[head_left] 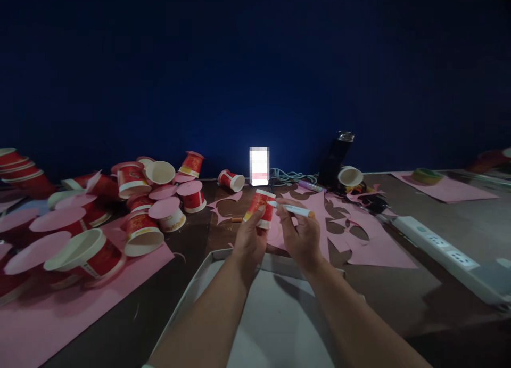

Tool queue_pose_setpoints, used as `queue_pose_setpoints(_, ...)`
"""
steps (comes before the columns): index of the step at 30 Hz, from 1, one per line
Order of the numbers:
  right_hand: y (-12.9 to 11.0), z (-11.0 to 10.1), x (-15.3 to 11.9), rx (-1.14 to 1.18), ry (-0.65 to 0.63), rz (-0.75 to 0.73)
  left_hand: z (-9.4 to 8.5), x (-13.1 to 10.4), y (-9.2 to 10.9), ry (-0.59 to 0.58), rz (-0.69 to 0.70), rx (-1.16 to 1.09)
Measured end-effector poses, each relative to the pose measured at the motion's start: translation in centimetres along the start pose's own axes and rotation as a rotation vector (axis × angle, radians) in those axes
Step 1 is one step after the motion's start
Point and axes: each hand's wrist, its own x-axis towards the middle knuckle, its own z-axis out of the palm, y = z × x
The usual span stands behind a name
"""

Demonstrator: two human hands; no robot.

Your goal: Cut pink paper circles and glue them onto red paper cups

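Observation:
My left hand [252,235] is wrapped round a red paper cup [259,204] with gold print, held tilted over the far end of a shallow white box. In my right hand [300,235] is a white marker [297,210] with an orange end, its tip pointing left at the cup's side. Whether the tip touches the cup I cannot tell. An orange marker cap [237,219] lies on the table just left of the cup. Beyond my right hand, pink paper [317,208] with cut-out holes is spread out.
Many red paper cups [133,179], several with pink paper discs, crowd the left on a pink sheet [155,261]. The open white box [279,315] lies under my forearms. A lit phone screen [259,165] stands at the back. At right are a power strip [443,251] and a tape roll [427,176].

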Motion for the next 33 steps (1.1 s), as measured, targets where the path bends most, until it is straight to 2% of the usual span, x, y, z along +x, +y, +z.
queue_pose_setpoints(10,-0.08,0.06,-0.07,-0.042,-0.035,0.011,-0.01,-0.05,0.09,0.024,-0.008,0.010)
queue_pose_setpoints(18,0.00,-0.16,0.03,-0.010,0.104,0.018,-0.05,0.06,0.07,0.044,-0.019,-0.028)
queue_pose_setpoints(28,0.40,0.04,-0.04,-0.022,0.050,0.007,0.26,-0.34,0.11,0.007,-0.018,-0.014)
queue_pose_setpoints(33,0.38,0.04,0.05,-0.018,0.051,0.004,0.25,-0.27,0.12,0.032,-0.031,-0.021)
